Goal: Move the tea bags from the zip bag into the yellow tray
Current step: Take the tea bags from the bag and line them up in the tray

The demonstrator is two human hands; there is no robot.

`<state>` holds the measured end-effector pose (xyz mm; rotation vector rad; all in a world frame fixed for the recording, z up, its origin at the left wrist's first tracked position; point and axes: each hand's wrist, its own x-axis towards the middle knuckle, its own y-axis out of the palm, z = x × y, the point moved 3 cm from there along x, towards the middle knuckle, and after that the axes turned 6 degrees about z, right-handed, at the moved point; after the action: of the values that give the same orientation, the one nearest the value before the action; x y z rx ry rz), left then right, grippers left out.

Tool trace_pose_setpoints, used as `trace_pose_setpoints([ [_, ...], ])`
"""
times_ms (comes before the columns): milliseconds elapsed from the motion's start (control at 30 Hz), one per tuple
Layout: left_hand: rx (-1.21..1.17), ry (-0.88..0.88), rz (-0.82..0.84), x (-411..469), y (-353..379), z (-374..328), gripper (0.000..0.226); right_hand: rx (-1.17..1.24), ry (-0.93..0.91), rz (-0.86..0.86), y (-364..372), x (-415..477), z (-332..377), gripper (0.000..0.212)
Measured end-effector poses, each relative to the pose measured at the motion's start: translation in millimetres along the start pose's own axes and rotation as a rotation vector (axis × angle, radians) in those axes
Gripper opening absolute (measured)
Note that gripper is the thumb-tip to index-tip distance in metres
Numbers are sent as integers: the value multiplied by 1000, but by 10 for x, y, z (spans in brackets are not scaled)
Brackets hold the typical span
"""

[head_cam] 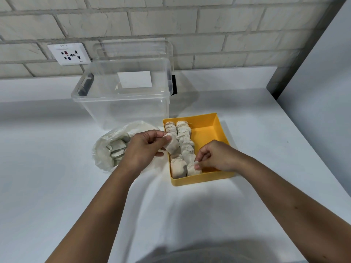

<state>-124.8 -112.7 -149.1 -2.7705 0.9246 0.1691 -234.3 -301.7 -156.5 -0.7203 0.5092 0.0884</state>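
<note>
The yellow tray (212,128) sits on the white counter, with two rows of tea bags (183,133) lined along its left side. Left of it lies the open clear zip bag (106,149) with several tea bags (117,147) inside. My left hand (142,147) pinches one tea bag (171,146) in the air over the tray's left edge. My right hand (214,156) is inside the tray near its front and pinches the top of a tea bag (192,168) at the front of the right row.
A large clear plastic storage box (123,99) stands behind the zip bag and tray, its lid leaning on the brick wall. A wall socket (69,53) is at the back left. A grey wall edge (303,59) bounds the counter on the right.
</note>
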Motion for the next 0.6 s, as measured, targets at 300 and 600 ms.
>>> trace_pose_setpoints([
  [300, 28, -19, 2, 12, -25, -6, 8, -46, 40, -83, 45, 154, -44, 19],
  [600, 112, -24, 142, 27, 117, -153, 9, 73, -124, -133, -185, -41, 206, 34],
])
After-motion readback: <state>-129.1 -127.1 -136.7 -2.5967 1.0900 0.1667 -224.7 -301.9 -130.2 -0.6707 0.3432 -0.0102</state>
